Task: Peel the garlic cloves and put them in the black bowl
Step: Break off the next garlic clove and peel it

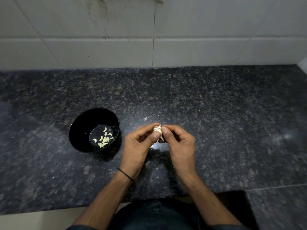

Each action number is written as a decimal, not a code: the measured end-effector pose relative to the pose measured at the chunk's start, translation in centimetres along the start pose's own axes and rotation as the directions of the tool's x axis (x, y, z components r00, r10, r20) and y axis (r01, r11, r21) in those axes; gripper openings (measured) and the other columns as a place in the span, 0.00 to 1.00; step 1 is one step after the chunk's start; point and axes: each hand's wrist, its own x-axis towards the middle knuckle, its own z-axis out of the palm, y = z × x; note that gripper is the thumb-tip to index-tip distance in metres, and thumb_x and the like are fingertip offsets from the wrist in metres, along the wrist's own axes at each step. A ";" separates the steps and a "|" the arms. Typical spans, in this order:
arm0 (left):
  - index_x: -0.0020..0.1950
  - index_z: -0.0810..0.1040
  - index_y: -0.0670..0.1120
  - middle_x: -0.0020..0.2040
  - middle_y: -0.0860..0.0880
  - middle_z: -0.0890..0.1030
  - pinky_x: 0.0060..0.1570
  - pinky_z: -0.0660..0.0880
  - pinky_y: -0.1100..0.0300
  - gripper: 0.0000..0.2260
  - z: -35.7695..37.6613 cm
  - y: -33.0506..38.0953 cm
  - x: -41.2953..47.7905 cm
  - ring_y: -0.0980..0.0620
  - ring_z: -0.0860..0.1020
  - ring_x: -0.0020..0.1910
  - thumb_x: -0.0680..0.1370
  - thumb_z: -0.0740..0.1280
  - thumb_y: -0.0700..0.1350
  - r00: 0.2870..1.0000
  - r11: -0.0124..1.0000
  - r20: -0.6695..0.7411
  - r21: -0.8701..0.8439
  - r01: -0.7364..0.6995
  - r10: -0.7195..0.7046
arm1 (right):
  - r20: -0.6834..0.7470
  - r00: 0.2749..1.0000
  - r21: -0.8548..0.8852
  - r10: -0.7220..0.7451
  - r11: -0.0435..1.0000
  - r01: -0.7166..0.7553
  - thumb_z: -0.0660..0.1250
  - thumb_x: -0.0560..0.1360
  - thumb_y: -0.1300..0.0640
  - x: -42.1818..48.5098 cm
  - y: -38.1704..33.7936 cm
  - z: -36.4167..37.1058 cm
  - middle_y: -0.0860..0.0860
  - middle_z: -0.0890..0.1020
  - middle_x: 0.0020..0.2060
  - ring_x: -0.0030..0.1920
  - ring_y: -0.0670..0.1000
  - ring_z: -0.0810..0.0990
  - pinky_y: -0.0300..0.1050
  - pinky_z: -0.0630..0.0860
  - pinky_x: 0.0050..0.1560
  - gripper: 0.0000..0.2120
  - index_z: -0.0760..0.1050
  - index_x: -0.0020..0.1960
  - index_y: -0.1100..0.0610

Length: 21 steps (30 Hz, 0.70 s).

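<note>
Closest in, on the near side of the black bowl [83, 128] and off to its right, is soft dark cloth [149, 216] on the person; two bare arms reach up from it; a thin black thread band [125, 174] goes round the left wrist.

Right of the bowl, close to it but not touching, the left hand [137, 143] and the right hand [179, 143] meet; both have curled fingers; each thumb tip presses on the garlic [157, 130] from the front while the bent fingers pinch it from behind; the two thumbs sit side by side. The garlic is small, white and lumpy; its top looks rough and crumbly, and a dry pointed bit hangs down under it; it is held up over the counter [216, 105], right of the bowl, not in it.

The bowl is round, deep, smooth and shiny; at its flat bottom lie the peeled cloves [103, 140], pale yellow, smooth and curved like little moons, some touching each other.

A tiny white flake [145, 119] lies on the counter, right of the bowl and a bit farther back; the counter is dark, speckled, polished stone.

Far behind the bowl stands a wall [199, 30] of big, flat, pale tiles with thin lines between them; a dark smudgy stain [103, 12] runs down it.
</note>
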 end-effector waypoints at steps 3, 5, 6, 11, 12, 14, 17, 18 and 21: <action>0.58 0.84 0.42 0.56 0.43 0.84 0.52 0.78 0.62 0.13 -0.2 -0.2 0.1 0.52 0.83 0.54 0.74 0.73 0.39 0.999 0.997 0.018 0.064 -0.036 0.035 | 0.019 0.999 -0.017 0.029 0.999 -0.029 0.69 0.79 0.61 0.3 0.0 -0.2 0.54 0.86 0.41 0.42 0.56 0.85 0.57 0.82 0.48 0.05 0.85 0.50 0.59; 0.59 0.84 0.42 0.56 0.43 0.84 0.53 0.77 0.62 0.14 -0.4 -0.4 0.2 0.53 0.82 0.55 0.74 0.72 0.40 0.999 0.994 0.026 0.093 -0.049 0.047 | 0.052 0.998 -0.026 0.046 0.999 -0.045 0.70 0.79 0.61 0.5 -0.2 -0.4 0.54 0.87 0.43 0.43 0.58 0.85 0.58 0.83 0.50 0.05 0.85 0.51 0.59; 0.60 0.83 0.42 0.56 0.44 0.84 0.54 0.77 0.62 0.14 -0.5 -0.5 0.3 0.53 0.82 0.55 0.74 0.72 0.41 0.998 0.993 0.033 0.109 -0.054 0.051 | 0.070 0.996 -0.041 0.050 0.998 -0.048 0.70 0.79 0.61 0.6 -0.2 -0.6 0.53 0.87 0.43 0.44 0.57 0.86 0.59 0.83 0.50 0.06 0.85 0.52 0.58; 0.62 0.83 0.41 0.57 0.44 0.83 0.59 0.76 0.56 0.12 -1.0 -1.2 0.6 0.49 0.81 0.58 0.78 0.69 0.36 0.994 0.977 0.079 0.192 -0.088 0.074 | 0.126 0.991 -0.134 0.050 0.990 -0.033 0.70 0.79 0.60 0.6 -0.2 -1.0 0.50 0.87 0.44 0.43 0.55 0.86 0.62 0.83 0.48 0.07 0.85 0.54 0.54; 0.61 0.83 0.40 0.57 0.45 0.83 0.60 0.77 0.54 0.12 -1.0 -1.3 0.6 0.48 0.81 0.59 0.78 0.69 0.37 0.993 0.974 0.082 0.206 -0.097 0.081 | 0.123 0.992 -0.159 0.041 0.987 -0.021 0.70 0.79 0.59 0.6 -0.3 -1.0 0.49 0.87 0.43 0.42 0.54 0.86 0.61 0.83 0.47 0.07 0.86 0.54 0.53; 0.61 0.83 0.40 0.58 0.46 0.83 0.61 0.77 0.51 0.13 -0.8 -1.3 0.6 0.47 0.81 0.59 0.78 0.68 0.39 0.992 0.968 0.084 0.227 -0.110 0.092 | 0.109 0.994 -0.217 0.010 0.976 0.014 0.70 0.79 0.59 0.4 -0.4 -1.0 0.47 0.87 0.42 0.41 0.52 0.86 0.59 0.83 0.46 0.07 0.86 0.53 0.52; 0.61 0.83 0.41 0.57 0.47 0.83 0.60 0.77 0.49 0.13 -0.7 -1.6 0.7 0.46 0.81 0.58 0.78 0.68 0.39 0.991 0.963 0.081 0.239 -0.124 0.107 | 0.090 0.996 -0.284 -0.030 0.957 0.054 0.69 0.80 0.59 0.4 -0.5 -0.8 0.47 0.86 0.40 0.39 0.51 0.85 0.57 0.82 0.45 0.07 0.86 0.52 0.53; 0.61 0.83 0.41 0.57 0.47 0.84 0.60 0.77 0.49 0.13 -0.7 -1.6 0.7 0.46 0.81 0.58 0.78 0.68 0.40 0.991 0.963 0.077 0.239 -0.125 0.110 | 0.081 0.996 -0.294 -0.033 0.954 0.055 0.69 0.80 0.58 0.4 -0.5 -0.7 0.47 0.86 0.39 0.39 0.51 0.85 0.56 0.82 0.44 0.07 0.86 0.52 0.53; 0.60 0.83 0.41 0.56 0.46 0.84 0.58 0.78 0.51 0.12 -0.5 -1.9 0.7 0.47 0.81 0.57 0.78 0.68 0.39 0.992 0.961 0.064 0.246 -0.124 0.112 | 0.064 0.996 -0.348 -0.065 0.934 0.084 0.69 0.80 0.58 0.3 -0.3 -0.4 0.46 0.85 0.39 0.40 0.49 0.84 0.52 0.81 0.44 0.07 0.85 0.52 0.54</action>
